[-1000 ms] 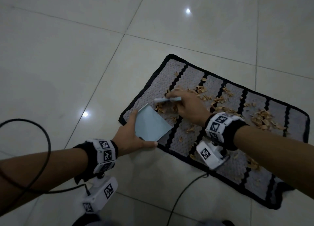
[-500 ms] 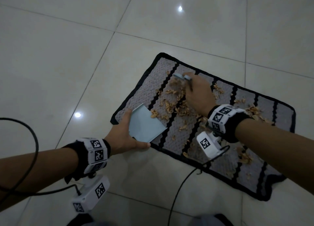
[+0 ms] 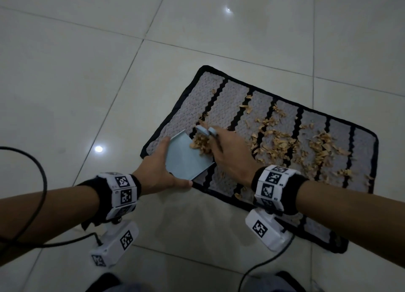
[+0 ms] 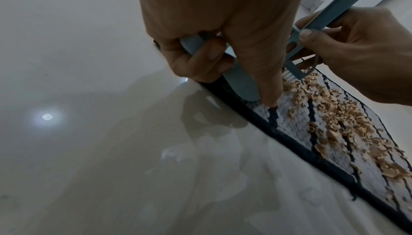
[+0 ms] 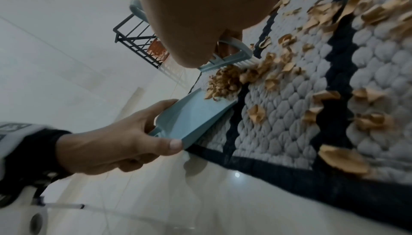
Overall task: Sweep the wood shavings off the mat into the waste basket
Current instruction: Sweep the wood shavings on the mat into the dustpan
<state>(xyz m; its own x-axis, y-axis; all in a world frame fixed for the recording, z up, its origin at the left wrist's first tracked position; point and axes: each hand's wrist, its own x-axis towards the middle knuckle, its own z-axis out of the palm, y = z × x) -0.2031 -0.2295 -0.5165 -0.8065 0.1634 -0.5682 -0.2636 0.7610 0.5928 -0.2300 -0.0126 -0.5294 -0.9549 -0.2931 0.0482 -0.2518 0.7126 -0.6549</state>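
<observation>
A grey mat [image 3: 232,107] with black zigzag stripes lies on the tiled floor, strewn with tan wood shavings [image 3: 282,140]. My left hand [image 3: 157,169] grips a light blue dustpan [image 3: 186,158] by its back, its front lip resting on the mat's left end. My right hand [image 3: 228,151] holds a small blue brush [image 3: 207,131], whose white bristles [image 5: 242,61] stand against a heap of shavings [image 5: 225,81] at the pan's lip. In the left wrist view the brush handle [image 4: 323,16] slants up past my right hand [image 4: 356,53]. A black wire basket [image 5: 136,43] stands on the floor behind.
Pale glossy floor tiles [image 3: 65,83] surround the mat. Black cables [image 3: 41,182] trail from both wrist cameras across the floor near me. Shavings cover mostly the mat's middle and right part [image 3: 324,147].
My right hand drew the brush from the mat's far edge back toward the dustpan, pushing shavings into a heap at its lip. The left hand kept the pan in place.
</observation>
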